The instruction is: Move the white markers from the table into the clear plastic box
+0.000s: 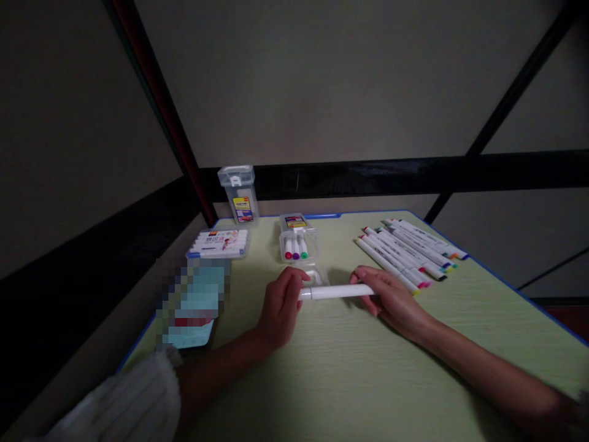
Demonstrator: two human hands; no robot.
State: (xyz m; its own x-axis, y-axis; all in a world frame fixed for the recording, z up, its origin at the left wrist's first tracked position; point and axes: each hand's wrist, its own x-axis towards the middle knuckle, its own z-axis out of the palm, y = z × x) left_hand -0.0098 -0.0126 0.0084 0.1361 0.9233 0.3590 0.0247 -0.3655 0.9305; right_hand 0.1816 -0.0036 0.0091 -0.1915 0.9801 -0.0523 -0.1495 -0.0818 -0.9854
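Observation:
A white marker lies level just above the green table, held at both ends. My left hand pinches its left end, at the cap. My right hand wraps round its right end. Right behind the marker is a clear plastic case, open toward me, with three markers standing in it, their tips red, purple and green. A row of several white markers with coloured ends lies side by side at the right rear of the table.
A clear upright box stands at the back left edge. A flat pack of markers lies in front of it. A blurred-out flat object rests near the left edge. Dark bars and a wall rise behind the table.

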